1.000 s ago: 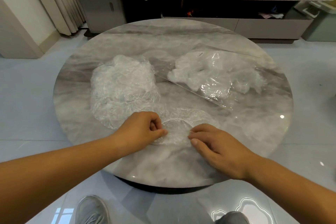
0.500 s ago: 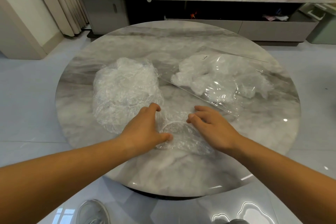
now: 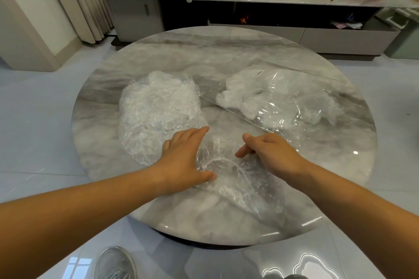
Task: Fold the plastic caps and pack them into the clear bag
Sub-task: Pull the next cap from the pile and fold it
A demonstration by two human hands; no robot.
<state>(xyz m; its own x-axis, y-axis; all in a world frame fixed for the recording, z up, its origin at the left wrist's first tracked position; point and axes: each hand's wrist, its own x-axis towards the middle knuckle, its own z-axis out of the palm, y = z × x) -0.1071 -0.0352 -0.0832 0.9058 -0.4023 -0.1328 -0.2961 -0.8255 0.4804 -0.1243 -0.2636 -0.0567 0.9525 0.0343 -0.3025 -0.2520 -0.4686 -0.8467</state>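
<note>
One plastic cap [image 3: 229, 172] lies on the round marble surface [image 3: 226, 52], near the front edge, between our hands. Our left hand [image 3: 181, 158] presses on its left side with straight fingers. Our right hand [image 3: 272, 154] touches its right side with bent fingers; we cannot tell if they pinch it. The pile of caps [image 3: 158, 111] lies behind on the left, and the clear bag [image 3: 283, 99], with caps inside, behind on the right.

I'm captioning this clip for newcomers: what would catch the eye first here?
The left hand and right hand flank a crinkled clear plastic cap near the front of the round grey marble table. Behind it, a heap of loose clear caps lies left, a clear bag holding white folded caps right.
</note>
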